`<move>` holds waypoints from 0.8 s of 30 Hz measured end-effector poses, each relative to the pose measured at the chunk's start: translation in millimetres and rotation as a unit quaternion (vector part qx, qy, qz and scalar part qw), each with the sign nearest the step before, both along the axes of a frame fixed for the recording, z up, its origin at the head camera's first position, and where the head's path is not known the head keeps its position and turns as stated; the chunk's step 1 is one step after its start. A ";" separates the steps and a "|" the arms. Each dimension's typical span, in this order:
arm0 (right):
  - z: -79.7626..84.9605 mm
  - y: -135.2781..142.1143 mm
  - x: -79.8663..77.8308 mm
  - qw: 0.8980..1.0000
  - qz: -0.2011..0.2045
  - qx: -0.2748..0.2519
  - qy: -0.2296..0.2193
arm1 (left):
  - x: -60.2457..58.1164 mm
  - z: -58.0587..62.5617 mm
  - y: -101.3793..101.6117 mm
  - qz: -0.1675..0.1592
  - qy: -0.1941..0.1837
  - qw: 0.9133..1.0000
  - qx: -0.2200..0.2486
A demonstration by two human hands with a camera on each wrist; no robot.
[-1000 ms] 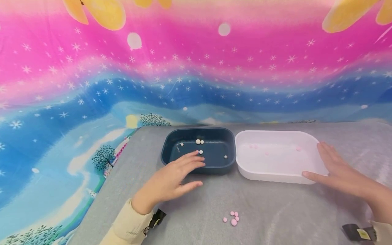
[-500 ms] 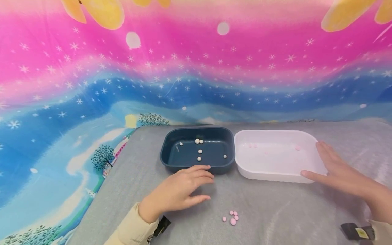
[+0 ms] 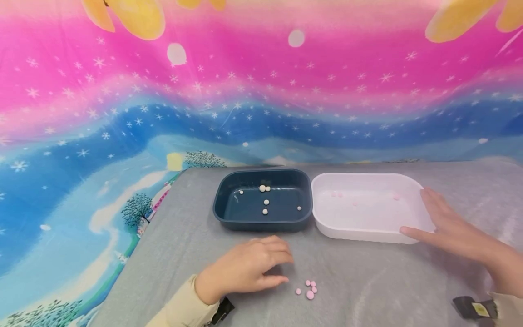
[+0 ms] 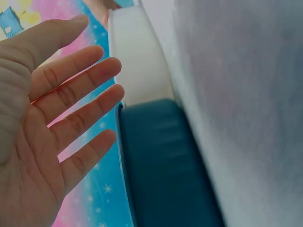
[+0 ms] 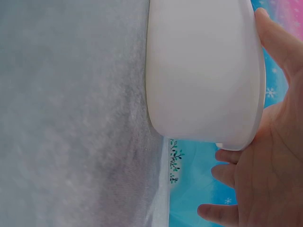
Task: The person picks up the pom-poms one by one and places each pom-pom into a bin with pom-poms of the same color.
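Observation:
My left hand [image 3: 247, 268] hovers over the grey cloth, just left of a small cluster of pink balls [image 3: 310, 294]. Its palm [image 4: 38, 165] faces the left wrist camera with nothing in it, the fingers loosely spread. At the right end of a white basin [image 3: 359, 234], my right hand [image 3: 453, 229] rests against the rim. Its thumb [image 5: 279, 40] lies along one side of the corner and the straight fingers reach round the other. Several pale pink balls [image 3: 396, 197] lie inside this basin. The dark blue basin [image 3: 263, 225] beside it holds several white balls [image 3: 266, 202].
The two basins stand side by side, touching, near the back of a table covered with grey cloth [image 3: 380, 281]. Behind it hangs a pink and blue printed backdrop [image 3: 261, 91], which also drops down past the table's left edge.
My left hand has moved from over the dark blue basin down and right towards the pink balls. A white ball it hid is now visible in that basin. My right hand stays put.

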State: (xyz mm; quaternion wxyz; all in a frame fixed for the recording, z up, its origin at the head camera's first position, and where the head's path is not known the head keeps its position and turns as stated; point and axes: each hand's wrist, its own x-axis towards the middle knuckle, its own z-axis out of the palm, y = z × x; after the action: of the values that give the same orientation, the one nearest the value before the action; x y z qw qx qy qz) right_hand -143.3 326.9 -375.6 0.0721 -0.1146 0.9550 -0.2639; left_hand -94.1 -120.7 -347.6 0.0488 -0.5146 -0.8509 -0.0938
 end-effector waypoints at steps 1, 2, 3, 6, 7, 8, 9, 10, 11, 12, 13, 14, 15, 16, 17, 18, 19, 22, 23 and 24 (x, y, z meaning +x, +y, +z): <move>0.3 0.1 0.6 1.000 0.000 -0.004 -0.001 | 1.4 -0.5 1.6 -0.002 -0.003 1.000 -0.005; 0.5 0.2 1.0 1.000 0.001 -0.009 -0.003 | 2.5 -1.3 3.1 -0.004 -0.004 1.000 -0.010; 0.4 0.3 1.3 1.000 0.003 -0.014 -0.003 | 3.4 -2.2 4.6 -0.005 -0.003 1.000 -0.015; 2.1 1.0 1.9 1.000 0.003 -0.021 -0.009 | 5.2 -3.6 8.3 -0.006 -0.004 1.000 -0.028; 2.5 1.4 2.0 1.000 0.004 -0.021 -0.008 | 5.4 -4.1 9.5 -0.008 -0.001 0.999 -0.034; 3.0 2.0 2.0 1.000 0.004 -0.020 -0.008 | 5.3 -4.6 10.9 -0.011 0.001 0.999 -0.040; 3.5 2.6 2.0 1.000 0.005 -0.018 -0.007 | 5.3 -4.5 12.4 -0.014 0.000 0.999 -0.048; 3.9 2.9 2.1 1.000 0.005 -0.017 -0.008 | 5.2 -4.8 13.5 -0.017 -0.002 0.998 -0.056; 4.4 3.2 2.3 1.000 0.004 -0.017 -0.010 | 5.0 -5.2 14.9 -0.021 0.000 0.998 -0.063; 4.5 3.5 2.5 1.000 0.003 -0.016 -0.009 | 4.6 -5.5 16.2 -0.026 0.001 0.997 -0.071; 4.7 3.7 2.5 1.000 0.003 -0.014 -0.010 | 4.4 -5.5 17.6 -0.029 -0.003 0.997 -0.077; 4.9 4.2 2.7 1.000 0.003 -0.014 -0.011 | 4.1 -5.4 18.9 -0.033 -0.007 0.996 -0.082; 5.2 4.2 2.9 1.000 0.003 -0.016 -0.012 | 3.9 -5.4 20.2 -0.035 -0.010 0.996 -0.086; 5.7 4.1 3.2 1.000 0.001 -0.018 -0.014 | 3.8 -5.7 21.3 -0.037 -0.012 0.995 -0.089; 5.8 3.6 3.1 1.000 0.002 -0.019 -0.014 | 3.6 -6.1 22.3 -0.039 -0.014 0.995 -0.093; 5.9 3.0 3.0 1.000 0.002 -0.017 -0.013 | 3.4 -6.6 23.2 -0.041 -0.019 0.994 -0.095; 6.0 2.2 2.8 1.000 0.003 -0.016 -0.013 | 3.3 -7.2 24.0 -0.042 -0.023 0.994 -0.097; 6.5 0.4 2.7 1.000 0.003 -0.015 -0.013 | 2.4 -9.7 26.6 -0.043 -0.035 0.993 -0.103; 6.5 -0.2 2.6 1.000 0.003 -0.011 -0.012 | 1.9 -10.7 27.5 -0.044 -0.038 0.993 -0.105; 6.5 -0.4 2.6 1.000 0.003 -0.010 -0.013 | 1.4 -11.5 28.5 -0.044 -0.042 0.992 -0.107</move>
State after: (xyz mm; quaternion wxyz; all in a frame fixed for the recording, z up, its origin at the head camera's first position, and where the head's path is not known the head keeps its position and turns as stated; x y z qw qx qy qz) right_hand -140.7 326.4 -369.1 0.0837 -0.1144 0.9510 -0.2746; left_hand -92.7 -92.2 -359.1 -0.0462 -0.5495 -0.8338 -0.0262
